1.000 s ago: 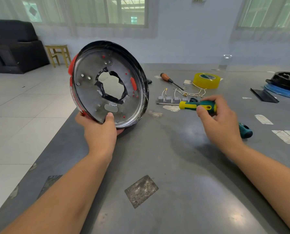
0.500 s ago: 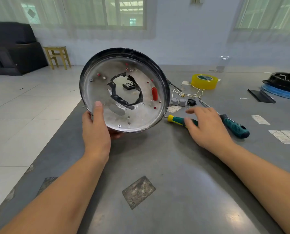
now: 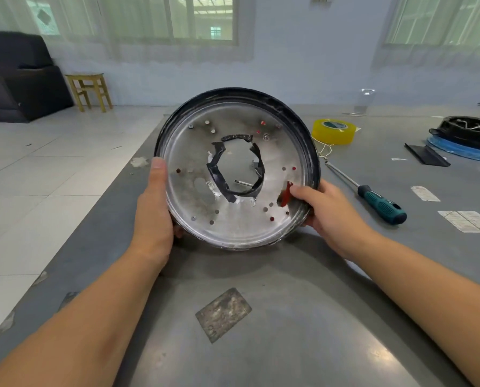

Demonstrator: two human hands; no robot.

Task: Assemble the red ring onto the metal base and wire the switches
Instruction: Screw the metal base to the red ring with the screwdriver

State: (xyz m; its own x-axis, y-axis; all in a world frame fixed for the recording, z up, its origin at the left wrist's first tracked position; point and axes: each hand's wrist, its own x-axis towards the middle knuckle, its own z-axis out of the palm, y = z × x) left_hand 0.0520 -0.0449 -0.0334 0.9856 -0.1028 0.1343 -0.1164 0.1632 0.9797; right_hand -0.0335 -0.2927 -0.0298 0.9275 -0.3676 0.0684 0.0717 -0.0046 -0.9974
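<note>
hands (image 3: pixel 155 208) (image 3: pixel 328 210) both grip metal base (image 3: pixel 233 224) by its rim.

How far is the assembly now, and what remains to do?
Done: red shows through the slots of the base, so the ring seems seated behind it. In hand: left hand and right hand both grip the base's rim, tilted up. Left: no switches are visible on it; the screwdriver lies unused.

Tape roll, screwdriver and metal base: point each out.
Tape roll (image 3: pixel 333 131), head view, yellow outer side.
Screwdriver (image 3: pixel 384 205), head view, teal handle.
Metal base (image 3: pixel 233 219), head view, bare inner face.
</note>
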